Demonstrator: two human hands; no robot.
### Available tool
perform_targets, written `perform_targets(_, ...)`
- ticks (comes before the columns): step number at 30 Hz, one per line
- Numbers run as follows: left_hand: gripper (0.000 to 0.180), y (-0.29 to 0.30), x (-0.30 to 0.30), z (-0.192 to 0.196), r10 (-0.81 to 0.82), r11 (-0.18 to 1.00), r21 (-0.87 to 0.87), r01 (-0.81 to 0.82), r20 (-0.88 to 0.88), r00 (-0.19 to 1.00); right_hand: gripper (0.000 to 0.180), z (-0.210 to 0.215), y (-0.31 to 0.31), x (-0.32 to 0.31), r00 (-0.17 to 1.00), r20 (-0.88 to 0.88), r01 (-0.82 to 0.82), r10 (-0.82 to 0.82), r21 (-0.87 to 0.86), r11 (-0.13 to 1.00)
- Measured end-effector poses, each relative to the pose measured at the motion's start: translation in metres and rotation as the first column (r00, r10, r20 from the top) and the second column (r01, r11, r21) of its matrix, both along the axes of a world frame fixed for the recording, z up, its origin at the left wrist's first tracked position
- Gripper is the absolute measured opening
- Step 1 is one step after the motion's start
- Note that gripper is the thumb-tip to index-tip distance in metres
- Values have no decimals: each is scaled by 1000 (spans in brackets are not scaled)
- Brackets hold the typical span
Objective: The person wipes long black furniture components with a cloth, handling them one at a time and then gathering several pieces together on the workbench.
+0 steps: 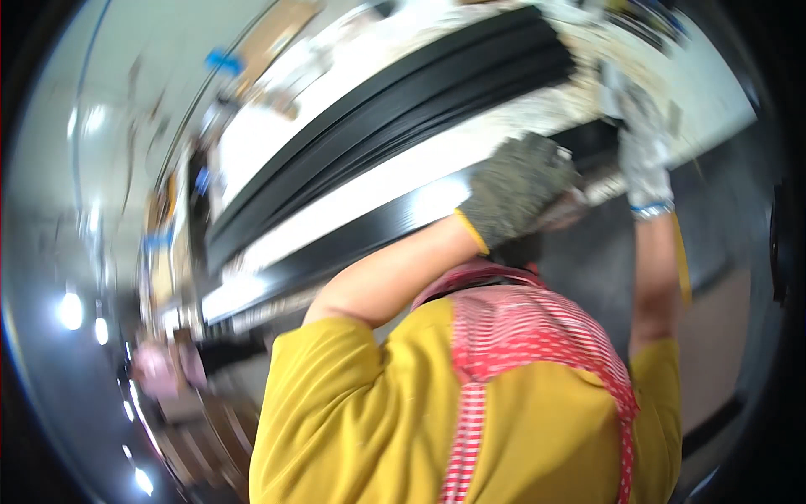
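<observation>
Neither of my hands shows in the blurred, tilted head view. A co-worker [504,395] in a yellow shirt and a red-checked apron fills the lower middle, seen from behind with both arms raised. One hand in a grey knitted glove [516,189] rests at the edge of a long glossy black strip [378,231]. The other hand, in a pale glove [645,155], reaches up at the strip's right end. What those gloved fingers grip is too blurred to tell.
A bundle of long black strips [403,109] lies slantwise on a white surface [369,181] above the co-worker. Blurred clutter, bright lamps [71,311] and a pink shape [155,370] lie at the left. A dark floor shows at the right.
</observation>
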State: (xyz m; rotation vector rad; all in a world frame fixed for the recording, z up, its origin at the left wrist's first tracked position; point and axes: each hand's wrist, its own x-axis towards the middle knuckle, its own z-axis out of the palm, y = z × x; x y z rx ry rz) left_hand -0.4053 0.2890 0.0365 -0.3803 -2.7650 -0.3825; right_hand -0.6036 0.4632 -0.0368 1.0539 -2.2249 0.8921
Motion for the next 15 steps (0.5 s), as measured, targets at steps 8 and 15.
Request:
perform_targets(8,36,-83,195,-19,519,811,-257,-525,-95,849,60,-16,-1,-49,966,-92,-213,241,239,947)
perform_targets(15,45,-120,313,-16,749,627,-244,-740,-72,659,40,-21,-48,-13,678,564,-260,471,-416,871)
